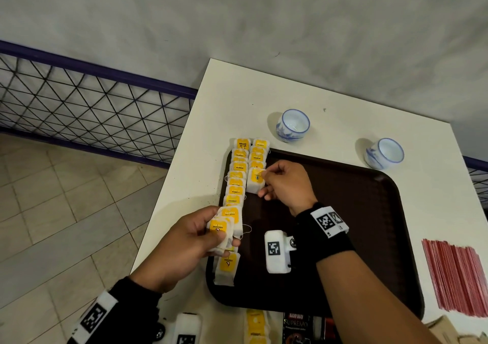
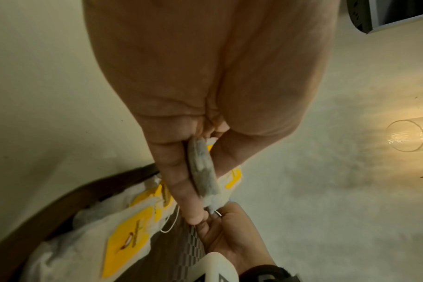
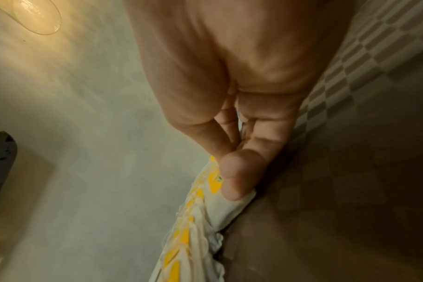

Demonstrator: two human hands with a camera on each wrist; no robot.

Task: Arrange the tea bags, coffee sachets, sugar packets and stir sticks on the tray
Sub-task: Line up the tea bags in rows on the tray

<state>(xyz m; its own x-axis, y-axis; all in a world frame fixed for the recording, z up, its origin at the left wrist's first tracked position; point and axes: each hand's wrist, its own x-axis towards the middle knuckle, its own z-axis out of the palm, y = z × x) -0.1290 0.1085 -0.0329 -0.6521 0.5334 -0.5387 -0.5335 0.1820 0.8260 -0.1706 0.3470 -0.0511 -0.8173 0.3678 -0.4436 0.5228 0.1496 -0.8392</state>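
Note:
Two columns of white tea bags with yellow tags run along the left edge of the dark brown tray. My right hand pinches one tea bag at the near end of the right column, against the tray floor. In the right wrist view its fingertips press on that tea bag. My left hand grips a small stack of tea bags over the tray's left rim; the left wrist view shows the stack held between thumb and fingers. One more tea bag lies below that hand on the tray.
Two blue-and-white cups stand on the white table behind the tray. A bundle of red stir sticks lies to the right of the tray. Spare tea bags and a dark coffee sachet lie at the near edge. The table's left edge drops to the floor.

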